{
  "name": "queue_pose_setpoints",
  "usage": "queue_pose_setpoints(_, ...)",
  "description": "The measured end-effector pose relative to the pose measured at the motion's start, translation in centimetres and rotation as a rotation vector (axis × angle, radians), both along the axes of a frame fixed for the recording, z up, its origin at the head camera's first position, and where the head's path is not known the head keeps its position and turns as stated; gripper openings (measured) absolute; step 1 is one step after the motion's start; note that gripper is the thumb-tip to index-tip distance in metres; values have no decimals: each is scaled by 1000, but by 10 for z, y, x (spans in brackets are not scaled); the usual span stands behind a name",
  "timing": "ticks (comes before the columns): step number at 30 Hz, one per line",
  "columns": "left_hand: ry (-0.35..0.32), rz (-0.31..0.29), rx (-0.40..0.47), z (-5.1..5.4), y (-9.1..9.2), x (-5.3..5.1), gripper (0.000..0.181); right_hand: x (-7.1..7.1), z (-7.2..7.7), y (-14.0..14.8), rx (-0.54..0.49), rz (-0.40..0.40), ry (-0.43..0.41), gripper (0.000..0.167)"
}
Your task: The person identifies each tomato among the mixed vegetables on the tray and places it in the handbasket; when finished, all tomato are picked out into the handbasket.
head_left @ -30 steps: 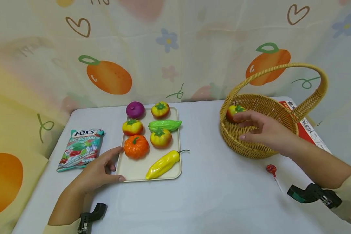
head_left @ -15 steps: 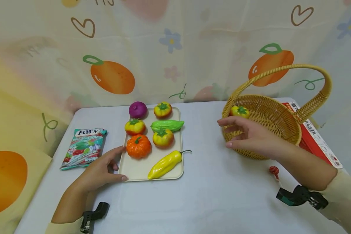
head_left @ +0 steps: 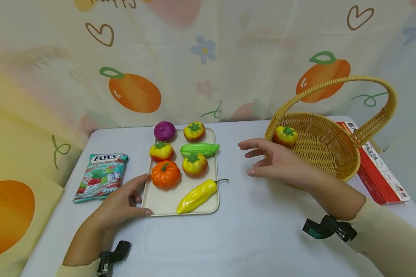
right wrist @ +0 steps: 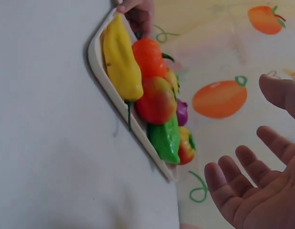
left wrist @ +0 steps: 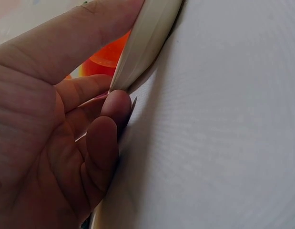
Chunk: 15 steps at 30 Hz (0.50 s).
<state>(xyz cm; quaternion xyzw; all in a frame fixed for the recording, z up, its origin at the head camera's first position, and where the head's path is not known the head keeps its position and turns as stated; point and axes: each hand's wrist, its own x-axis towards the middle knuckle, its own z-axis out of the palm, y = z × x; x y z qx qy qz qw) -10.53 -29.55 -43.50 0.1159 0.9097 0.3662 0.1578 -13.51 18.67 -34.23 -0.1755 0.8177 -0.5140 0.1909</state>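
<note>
Now, right hand (head_left: 275, 163): brought leftward from over the wicker basket (head_left: 320, 152) toward the tray (head_left: 163, 200); fingers spread, nothing held. By judgement, a gap between handlings is marked.
Left hand (head_left: 119, 202): set at the tray's near-left corner, which is held between thumb and forefinger; steadying is suggested.
Yellow pepper (head_left: 197, 197): laid along the tray's front, its stem carried past the right rim.
Candy bag (head_left: 100, 177): placed just beyond the left hand, off the tray.
Orange pumpkin (head_left: 165, 175): seated beside the left rim.
Three tomatoes (head_left: 195, 165): spread over the tray's middle and far end.
Green pepper (head_left: 200, 149): its tip pushed past the right rim.
Basket: one tomato (head_left: 285, 136) lodged at its left wall; the mouth spanned by the handle, the near rim partly blocked by the right arm.
Red box (head_left: 376, 181): partly hidden by the basket.
Purple onion (head_left: 165, 131): perched at the tray's far-left corner.
Curtain (head_left: 228, 57): hung behind everything.
</note>
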Motion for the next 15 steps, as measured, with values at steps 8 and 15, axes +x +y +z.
queue_pose_setpoints(8, -4, 3, -7, 2, 0, 0, 107, -7, -15, -29, -36, 5, -35, 67)
queue_pose_setpoints(15, -4, -3, -3, 0, 0, 0, 107, -18, -32, -52, -70, 9, -38, 68)
